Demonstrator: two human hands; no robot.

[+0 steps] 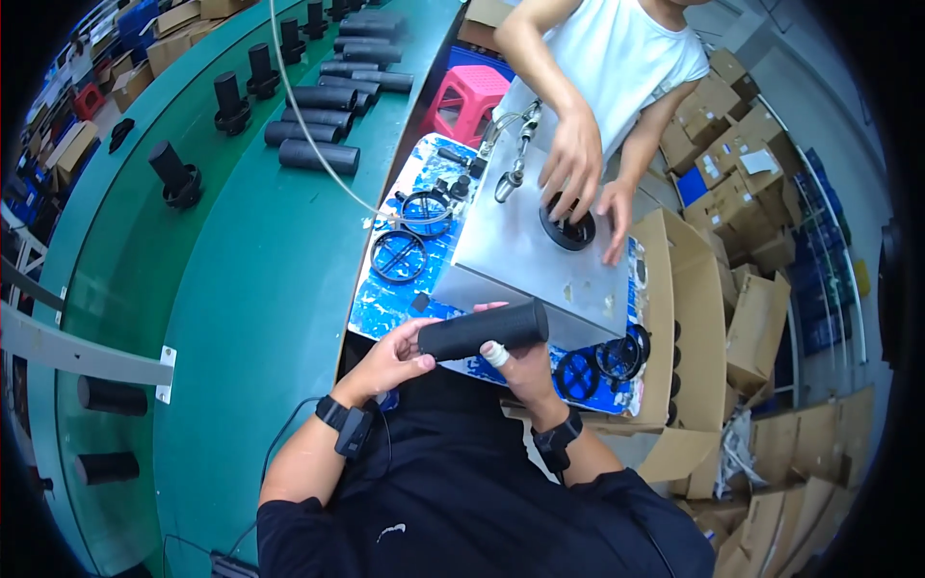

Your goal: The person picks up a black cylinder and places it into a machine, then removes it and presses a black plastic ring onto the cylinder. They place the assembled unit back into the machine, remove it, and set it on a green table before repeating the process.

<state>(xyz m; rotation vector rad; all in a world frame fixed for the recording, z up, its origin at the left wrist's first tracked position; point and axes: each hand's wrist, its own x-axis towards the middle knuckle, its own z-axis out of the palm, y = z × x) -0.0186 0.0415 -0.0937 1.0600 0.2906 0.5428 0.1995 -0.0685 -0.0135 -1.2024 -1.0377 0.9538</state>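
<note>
I hold a black cylinder (484, 329) sideways in front of my chest. My left hand (390, 361) grips its left end. My right hand (520, 364), one finger wrapped in white tape, supports its right end from below. Just beyond it stands a grey metal fixture block (525, 250) on a blue patterned work table (385, 303). A person across the table presses both hands on a black round part (568, 229) seated in the block's top.
Black ring-shaped parts (398, 253) lie on the blue table, more at its near right (602, 361). A green conveyor (241, 279) at left carries black cylinders (318, 154) and upright pieces. An open cardboard box (689, 318) stands to the right; a pink stool (469, 96) behind.
</note>
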